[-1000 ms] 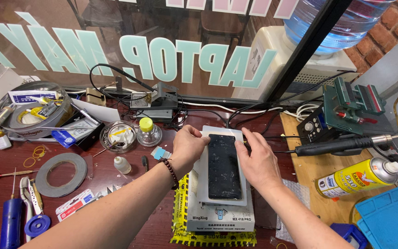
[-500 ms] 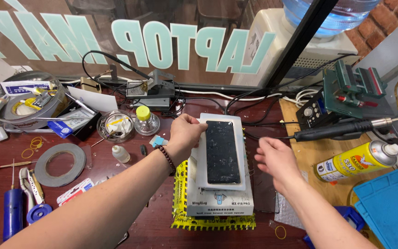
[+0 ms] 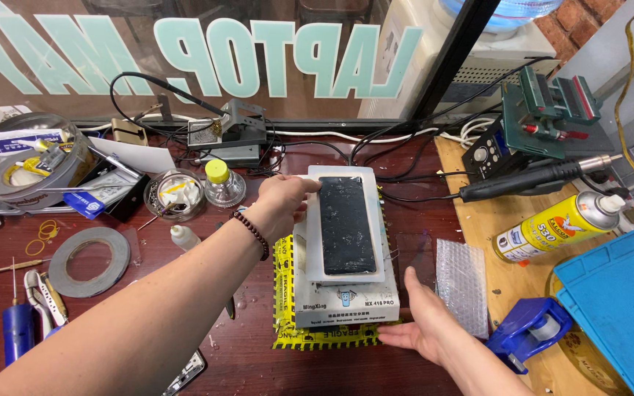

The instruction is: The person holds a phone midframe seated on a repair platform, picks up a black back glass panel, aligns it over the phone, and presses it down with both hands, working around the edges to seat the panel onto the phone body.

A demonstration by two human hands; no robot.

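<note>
- Since the earlier frame the right hand [image 3: 428, 323] is dropping away from the phone's right edge and is now resting low at the front right corner of the white heating pad unit [image 3: 344, 299], while the left hand [image 3: 282, 198] is staying at the phone's top left corner.
- Far left, a blue-handled tool [image 3: 17, 330] and pliers [image 3: 43, 295] are lying beside a flat roll of grey tape [image 3: 88, 261]; a small white dropper bottle [image 3: 183, 236] is standing just right of it, well clear of the work.
- Left-hand fingers are curled together, thumb and fingertips pinching the upper left corner of the dark phone [image 3: 346, 224], which is lying flat and lengthwise on the white pad.
- By my reading, the step in hand is seating or steadying the phone on the unit; the next move is calling for a firm hold on that corner and a level base.
- Under the unit, a yellow printed bag [image 3: 282, 293] is lying crumpled and could be letting it rock.
- Right-hand fingers are lying loosely apart, flat against the base, clamped on nothing.
- Just right, a sheet of bubble wrap [image 3: 461, 280] and a blue tape dispenser [image 3: 528, 328] are crowding that hand's side.
- Farther right, a yellow spray can [image 3: 558, 226] and a hot-air handpiece [image 3: 530, 180] with its cable are lying near.
</note>
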